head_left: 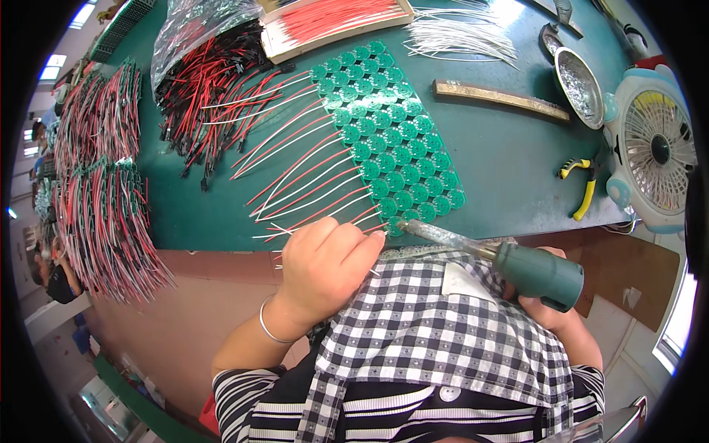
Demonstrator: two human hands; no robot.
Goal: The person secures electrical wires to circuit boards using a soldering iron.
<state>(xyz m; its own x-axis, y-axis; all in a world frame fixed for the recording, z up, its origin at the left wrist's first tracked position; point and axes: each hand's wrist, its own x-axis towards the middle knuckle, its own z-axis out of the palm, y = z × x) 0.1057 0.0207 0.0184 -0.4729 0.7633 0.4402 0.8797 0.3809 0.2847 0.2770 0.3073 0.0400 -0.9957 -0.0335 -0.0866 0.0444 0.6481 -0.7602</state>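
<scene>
Board (391,133) just beyond the left fingers (364,255), perhaps in contact.

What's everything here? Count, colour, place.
Table: one, green, centre
Circuit panel: one, green, centre
Panel wires: many, red, white, left
Wire box: one, beige, back
Loose wires: many, white, back
Bag: one, clear, back
Leads: many, mostly red, by bag
Wire bundles: several, mostly red, left
Bar: one, brown, right
Dish: one, silver, right
Pliers: one, yellow, right
Fan: one, white, right
Soldering iron: one, green, right
Apron: one, black, white, front
Left hand: one, panel edge
Right hand: one, on iron
</scene>
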